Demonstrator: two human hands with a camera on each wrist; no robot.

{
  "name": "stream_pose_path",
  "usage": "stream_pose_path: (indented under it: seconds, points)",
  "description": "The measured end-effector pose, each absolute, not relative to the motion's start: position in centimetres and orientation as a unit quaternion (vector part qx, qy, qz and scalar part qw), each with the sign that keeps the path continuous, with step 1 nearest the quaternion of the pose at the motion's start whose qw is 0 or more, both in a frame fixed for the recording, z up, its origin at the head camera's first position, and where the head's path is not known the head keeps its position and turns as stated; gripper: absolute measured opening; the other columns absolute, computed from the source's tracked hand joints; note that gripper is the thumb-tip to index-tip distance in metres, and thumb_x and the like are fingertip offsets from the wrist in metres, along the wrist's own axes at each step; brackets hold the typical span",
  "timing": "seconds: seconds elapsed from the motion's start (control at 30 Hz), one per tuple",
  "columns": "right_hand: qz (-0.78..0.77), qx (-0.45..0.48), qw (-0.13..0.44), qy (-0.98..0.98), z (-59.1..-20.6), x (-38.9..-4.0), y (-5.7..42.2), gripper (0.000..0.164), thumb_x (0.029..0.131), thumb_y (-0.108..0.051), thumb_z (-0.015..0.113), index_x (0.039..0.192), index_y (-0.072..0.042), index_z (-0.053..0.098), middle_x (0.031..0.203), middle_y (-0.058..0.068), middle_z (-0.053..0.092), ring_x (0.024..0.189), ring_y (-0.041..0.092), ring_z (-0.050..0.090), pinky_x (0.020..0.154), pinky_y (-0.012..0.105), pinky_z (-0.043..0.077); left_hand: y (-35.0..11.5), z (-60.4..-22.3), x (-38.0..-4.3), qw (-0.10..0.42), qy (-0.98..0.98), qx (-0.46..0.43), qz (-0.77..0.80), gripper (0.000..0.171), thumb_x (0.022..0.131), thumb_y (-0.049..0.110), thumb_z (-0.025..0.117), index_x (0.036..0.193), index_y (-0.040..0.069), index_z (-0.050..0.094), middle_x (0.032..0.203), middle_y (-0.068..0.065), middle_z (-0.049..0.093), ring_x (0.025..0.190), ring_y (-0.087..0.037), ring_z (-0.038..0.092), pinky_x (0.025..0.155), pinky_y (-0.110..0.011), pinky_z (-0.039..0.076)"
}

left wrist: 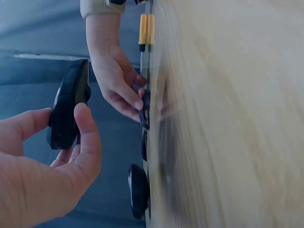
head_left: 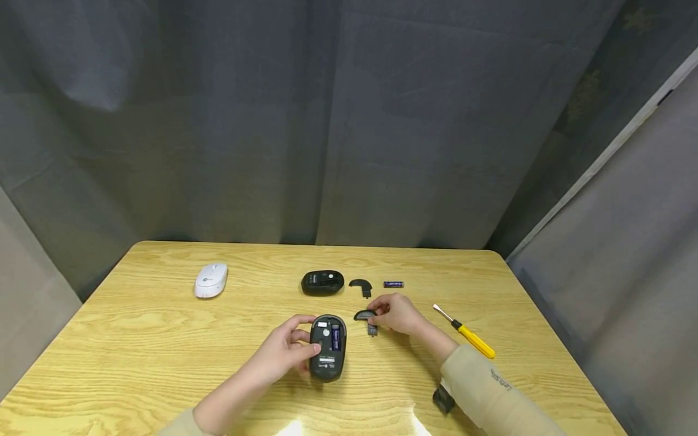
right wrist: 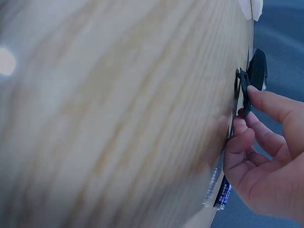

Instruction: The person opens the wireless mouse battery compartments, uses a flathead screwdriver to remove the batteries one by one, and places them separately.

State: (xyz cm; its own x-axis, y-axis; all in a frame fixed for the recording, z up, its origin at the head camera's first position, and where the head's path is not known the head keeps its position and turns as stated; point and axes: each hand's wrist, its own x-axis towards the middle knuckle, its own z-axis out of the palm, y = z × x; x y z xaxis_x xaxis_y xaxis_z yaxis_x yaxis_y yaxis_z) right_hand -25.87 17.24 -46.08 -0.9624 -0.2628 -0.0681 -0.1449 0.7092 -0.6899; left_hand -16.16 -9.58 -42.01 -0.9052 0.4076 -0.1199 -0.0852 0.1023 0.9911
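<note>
My left hand (head_left: 278, 356) grips a black computer mouse (head_left: 329, 362) by its sides, its underside turned toward the head camera. A dark blue battery (head_left: 335, 338) lies in the mouse's uncovered compartment. In the left wrist view this mouse (left wrist: 69, 107) is held off the table. My right hand (head_left: 399, 313) pinches a black curved battery cover (head_left: 362, 315) with a tab, low at the tabletop to the right of the mouse. Thumb and fingertips meet on the cover (right wrist: 244, 88) in the right wrist view; whether it still touches the wood I cannot tell.
Behind the hands lie a second black mouse (head_left: 322, 283), underside up, another black cover (head_left: 362, 284) and a loose battery (head_left: 393, 284). A white mouse (head_left: 211, 280) sits at the far left. A yellow-handled screwdriver (head_left: 473, 340) lies right of the right hand. Grey curtains (head_left: 327, 121) surround the table.
</note>
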Motion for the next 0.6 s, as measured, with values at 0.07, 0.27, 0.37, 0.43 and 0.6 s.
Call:
stream_pose_path:
  seconds: [0.07,0.27,0.37,0.43,0.6]
  points:
    - [-0.362,-0.109,0.081,0.922,-46.1,-25.9,17.3,0.023,0.073,-0.016,0.072,0.094,-0.009,0.066,0.070,0.001,0.055,0.052,0.009,0.043,0.044,0.022,0.035,-9.9,-42.2,-16.5,0.183,0.720,0.102,0.662,0.061,0.079,0.016,0.065,0.131,0.006,0.035,0.096,-0.015,0.059,0.061,-0.022,0.060,0.060,-0.045,0.052]
    - [-0.355,-0.104,0.085,0.925,-46.0,-26.1,17.4,0.022,0.073,-0.016,0.072,0.093,-0.009,0.066,0.071,0.000,0.055,0.053,0.009,0.043,0.045,0.022,0.035,-11.2,-42.8,-17.4,0.181,0.714,0.083,0.672,0.059,0.080,0.014,0.064,0.131,0.006,0.034,0.099,-0.018,0.059,0.061,-0.023,0.060,0.061,-0.045,0.052]
    - [-0.352,-0.108,0.089,0.926,-46.0,-26.1,17.4,0.022,0.073,-0.016,0.072,0.093,-0.009,0.066,0.072,0.000,0.055,0.053,0.009,0.044,0.045,0.022,0.035,-11.6,-43.1,-17.7,0.190,0.707,0.075,0.677,0.060,0.080,0.015,0.063,0.131,0.006,0.033,0.101,-0.018,0.059,0.065,-0.022,0.060,0.062,-0.044,0.052]
    - [-0.352,-0.117,0.087,0.924,-45.9,-26.1,17.5,0.022,0.073,-0.015,0.072,0.093,-0.009,0.066,0.072,0.000,0.055,0.054,0.009,0.044,0.046,0.022,0.036,-11.8,-43.3,-17.9,0.195,0.703,0.070,0.681,0.061,0.080,0.016,0.063,0.132,0.006,0.032,0.101,-0.018,0.059,0.067,-0.021,0.060,0.062,-0.041,0.052]
    - [-0.360,-0.149,0.075,0.918,-46.0,-26.1,17.8,0.021,0.074,-0.014,0.071,0.093,-0.007,0.065,0.070,-0.001,0.055,0.057,0.008,0.045,0.048,0.021,0.037,-12.0,-43.3,-18.1,0.199,0.699,0.067,0.683,0.062,0.080,0.016,0.063,0.132,0.006,0.032,0.101,-0.017,0.060,0.067,-0.021,0.060,0.061,-0.039,0.052]
